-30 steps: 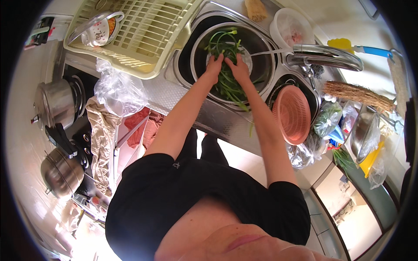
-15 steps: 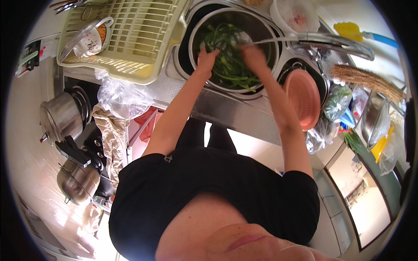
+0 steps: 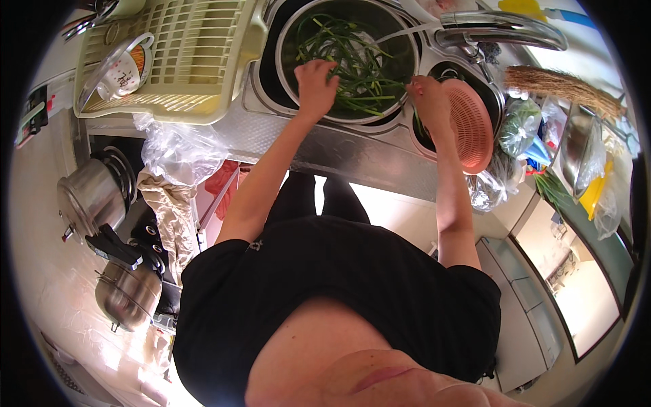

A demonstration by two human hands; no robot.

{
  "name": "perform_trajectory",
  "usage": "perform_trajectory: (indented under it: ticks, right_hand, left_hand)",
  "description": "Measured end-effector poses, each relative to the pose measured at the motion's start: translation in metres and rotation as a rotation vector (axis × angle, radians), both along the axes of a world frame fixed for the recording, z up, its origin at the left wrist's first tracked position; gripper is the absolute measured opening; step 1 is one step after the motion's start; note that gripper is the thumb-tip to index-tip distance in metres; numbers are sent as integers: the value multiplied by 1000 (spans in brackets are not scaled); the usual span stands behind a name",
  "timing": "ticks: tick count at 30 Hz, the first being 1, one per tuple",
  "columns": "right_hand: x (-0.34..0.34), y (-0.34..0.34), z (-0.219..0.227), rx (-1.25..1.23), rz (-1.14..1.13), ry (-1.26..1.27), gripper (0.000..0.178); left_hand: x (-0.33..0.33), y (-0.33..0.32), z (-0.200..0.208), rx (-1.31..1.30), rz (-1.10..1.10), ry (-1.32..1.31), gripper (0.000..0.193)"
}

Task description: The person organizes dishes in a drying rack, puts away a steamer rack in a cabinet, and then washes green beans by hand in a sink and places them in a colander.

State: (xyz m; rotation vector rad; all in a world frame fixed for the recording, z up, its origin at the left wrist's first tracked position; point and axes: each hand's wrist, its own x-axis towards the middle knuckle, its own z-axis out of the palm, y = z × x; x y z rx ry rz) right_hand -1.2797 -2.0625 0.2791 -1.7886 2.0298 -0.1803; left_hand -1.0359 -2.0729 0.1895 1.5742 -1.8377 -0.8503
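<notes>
Long thin green vegetable stems [image 3: 349,57] lie in water in a round metal basin [image 3: 409,61], which sits in the sink. My left hand [image 3: 317,87] hovers at the basin's near-left side, its fingers loosely curved and the thumb apart, holding nothing I can see. Over the gap between basin and pink colander [image 3: 475,125], my right hand [image 3: 430,100] has its fingers closed. A few green stems reach from the basin to its fingertips, and a green end hangs below it. The colander is tilted in the smaller sink bowl.
Water runs from the chrome faucet [image 3: 502,28] into the basin. A cream dish rack [image 3: 196,112] holding a patterned cup [image 3: 125,73] stands to the left. Right of the colander are a brush-like bundle [image 3: 563,87] and bagged greens [image 3: 521,127]. Metal pots [image 3: 95,193] stand at far left.
My right hand has moved out of the basin, right toward the colander, with green stems at its fingers. My left hand has lifted slightly off the greens. The whole view has shifted a little.
</notes>
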Motion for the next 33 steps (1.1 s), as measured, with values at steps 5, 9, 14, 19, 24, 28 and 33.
perform_trajectory:
  ticks: [5,9,14,19,24,28,33]
  right_hand:
    - [-8,14,-32,-95,202,100,20]
    - [-19,4,-43,-263,254,-54,19]
    - [22,-27,9,-14,-21,-645,20]
    - [53,-46,-6,-167,149,-446,21]
    - [75,-39,-15,-113,225,-453,20]
    - [93,-37,-39,-149,173,-147,21]
    - [130,-73,-95,-180,46,-343,21]
  left_hand:
    - [-43,-1,3,139,-310,-44,25]
    - [-37,-16,28,398,-83,395,19]
    - [-26,-36,45,-371,-154,103,22]
    - [-16,-32,43,-62,-72,-49,25]
    - [-10,-28,57,-432,-88,-165,12]
    - [-21,-25,36,211,-44,-5,25]
    - [-23,-43,-15,346,422,424,29]
